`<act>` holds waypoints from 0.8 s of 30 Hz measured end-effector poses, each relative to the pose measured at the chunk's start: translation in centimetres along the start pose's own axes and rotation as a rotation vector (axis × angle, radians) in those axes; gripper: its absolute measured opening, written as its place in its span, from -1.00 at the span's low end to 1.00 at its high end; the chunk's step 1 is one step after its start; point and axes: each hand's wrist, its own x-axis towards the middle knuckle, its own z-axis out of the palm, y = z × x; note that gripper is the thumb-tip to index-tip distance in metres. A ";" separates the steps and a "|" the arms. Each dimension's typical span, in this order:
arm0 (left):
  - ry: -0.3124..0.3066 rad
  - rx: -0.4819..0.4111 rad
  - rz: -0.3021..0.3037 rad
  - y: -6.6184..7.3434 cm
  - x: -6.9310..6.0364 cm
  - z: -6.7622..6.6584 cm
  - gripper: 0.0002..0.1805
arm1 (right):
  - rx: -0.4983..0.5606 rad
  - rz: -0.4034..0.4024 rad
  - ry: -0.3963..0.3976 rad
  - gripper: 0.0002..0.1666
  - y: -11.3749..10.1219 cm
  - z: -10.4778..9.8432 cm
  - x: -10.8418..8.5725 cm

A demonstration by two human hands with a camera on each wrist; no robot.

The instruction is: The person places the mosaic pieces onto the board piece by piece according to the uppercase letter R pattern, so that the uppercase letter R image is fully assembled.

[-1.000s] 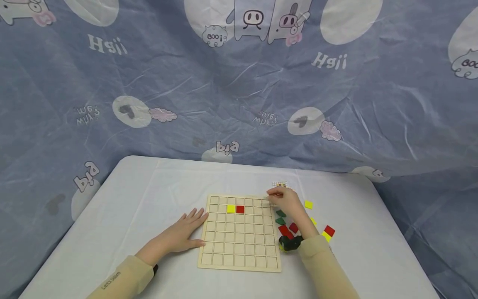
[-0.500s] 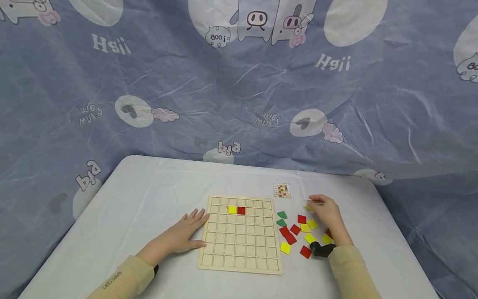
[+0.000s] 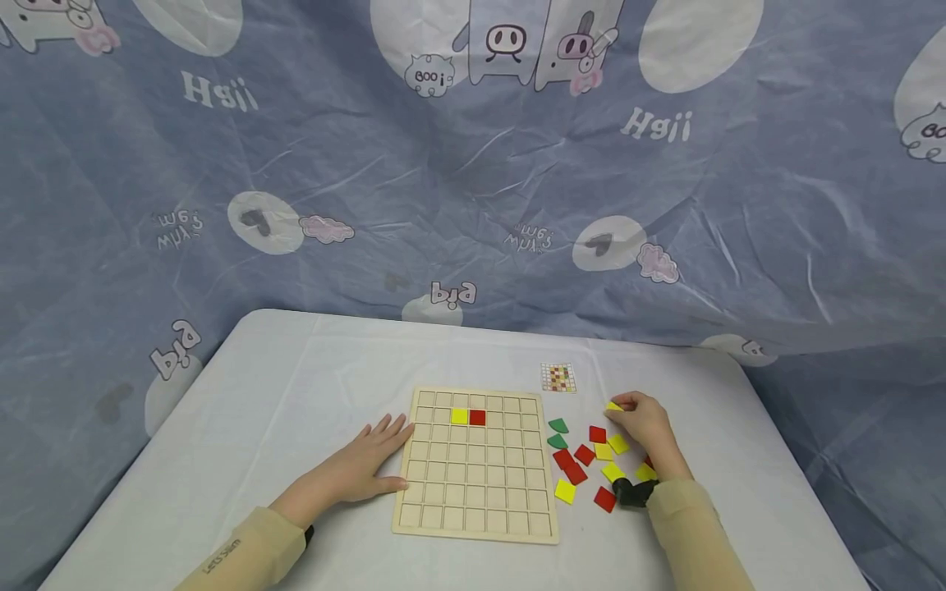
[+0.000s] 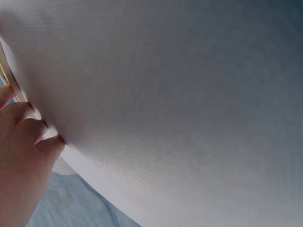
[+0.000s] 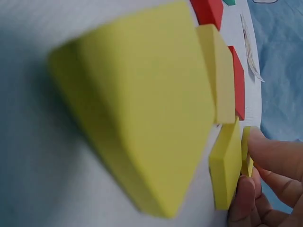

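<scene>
My left hand (image 3: 362, 466) lies with spread fingers against the left edge of the wooden grid board (image 3: 475, 472). In the left wrist view, that hand's fingers (image 4: 29, 113) reach the board's edge (image 4: 9, 78). A yellow tile (image 3: 460, 416) and a red tile (image 3: 477, 418) sit side by side in the board's second row from the top. Right of the board, my right hand (image 3: 645, 425) pinches a yellow tile (image 3: 614, 406). The right wrist view shows the thumb of the right hand (image 5: 274, 175) on that yellow tile (image 5: 245, 151).
Several loose red tiles (image 3: 597, 434) and yellow tiles (image 3: 565, 492) lie between the board and my right forearm, with two green pieces (image 3: 557, 426) by the board's right edge. A small patterned card (image 3: 557, 377) lies behind them. A patterned cloth (image 3: 458, 164) hangs behind the table.
My right hand has moved right, from the board's top right corner to the loose tiles, and has taken hold of a yellow one. The left hand has stayed at the board's edge.
</scene>
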 end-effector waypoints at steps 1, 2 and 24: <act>0.001 0.001 0.000 0.0 0.0 0.0 -0.06 | -0.002 0.002 0.000 -0.57 0.0 0.0 0.0; 0.002 0.000 0.001 0.0 0.0 0.0 -0.06 | -0.005 0.002 0.000 -0.57 -0.1 0.0 -0.1; 0.001 -0.005 0.006 0.1 -0.2 -0.1 -0.07 | 0.275 -0.141 -0.088 -0.66 -5.6 4.0 -2.5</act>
